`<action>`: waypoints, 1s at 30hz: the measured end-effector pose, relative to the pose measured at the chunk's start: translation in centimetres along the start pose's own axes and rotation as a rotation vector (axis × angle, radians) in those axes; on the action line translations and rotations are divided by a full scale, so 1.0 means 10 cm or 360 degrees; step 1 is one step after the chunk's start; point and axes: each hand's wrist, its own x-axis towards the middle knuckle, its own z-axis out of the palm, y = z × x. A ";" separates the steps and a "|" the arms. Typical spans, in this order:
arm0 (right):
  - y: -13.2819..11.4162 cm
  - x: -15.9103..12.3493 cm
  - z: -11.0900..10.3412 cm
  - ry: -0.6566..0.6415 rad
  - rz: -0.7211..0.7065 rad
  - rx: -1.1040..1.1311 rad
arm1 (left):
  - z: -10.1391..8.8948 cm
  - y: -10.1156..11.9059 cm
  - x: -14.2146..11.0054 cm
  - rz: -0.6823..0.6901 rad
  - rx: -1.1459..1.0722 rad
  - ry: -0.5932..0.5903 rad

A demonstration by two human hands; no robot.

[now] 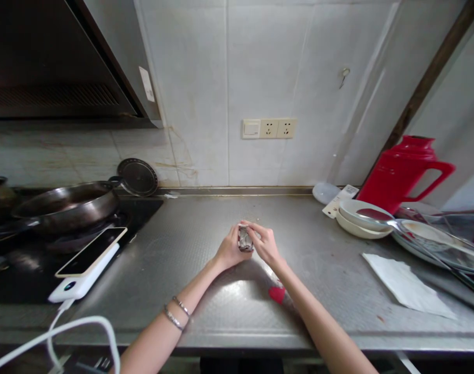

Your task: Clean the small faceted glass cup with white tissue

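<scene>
Over the middle of the steel counter, my left hand (231, 248) is wrapped round a small pack (245, 240) with crumpled silvery foil showing at its top and a bit of red at its edge. My right hand (265, 242) comes in from the other side, its fingers closed at the pack's upper right edge. The pack's sides are mostly hidden by my fingers, so its kind is unclear. A small red piece (276, 294) lies on the counter beside my right forearm.
Left, a pan (71, 205) sits on the black stove near a phone (94, 252) on a white power bank (84, 274) with a cable. Right are a red thermos (400, 171), stacked bowls (363, 218), plates (435, 241) with utensils, and a white napkin (406, 285).
</scene>
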 end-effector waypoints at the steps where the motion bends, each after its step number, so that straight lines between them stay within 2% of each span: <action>1: -0.01 0.00 0.01 -0.0004 -0.0059 -0.0026 | 0.00 0.00 0.00 0.0003 0.0016 0.0025; 7: -0.08 -0.04 0.03 -0.0099 -0.0366 -0.0116 | -0.03 -0.05 0.03 -0.0098 0.0001 0.0148; 11: -0.15 -0.09 0.03 -0.0142 -0.0335 -0.0068 | -0.07 -0.10 0.06 -0.0237 -0.0100 0.0247; 14: -0.17 -0.04 0.01 0.0093 -0.0142 0.0026 | -0.09 -0.12 0.08 -0.0217 -0.0063 0.0303; 17: -0.12 0.09 -0.02 0.0350 -0.0007 -0.0020 | -0.08 -0.14 0.07 -0.0096 0.0048 0.0264; 20: -0.06 0.21 -0.01 0.0230 -0.0007 -0.0199 | -0.07 -0.14 0.06 -0.0007 0.0107 0.0171; 24: -0.02 0.20 0.05 0.0026 -0.0090 -0.0270 | -0.06 -0.12 0.05 -0.0043 0.0116 0.0151; 27: -0.03 0.14 0.10 -0.0015 -0.0252 -0.0241 | -0.08 -0.11 0.06 -0.0110 0.0136 0.0133; 30: -0.03 0.10 0.11 -0.0014 -0.0349 -0.0267 | -0.10 -0.10 0.06 -0.0078 0.0165 0.0126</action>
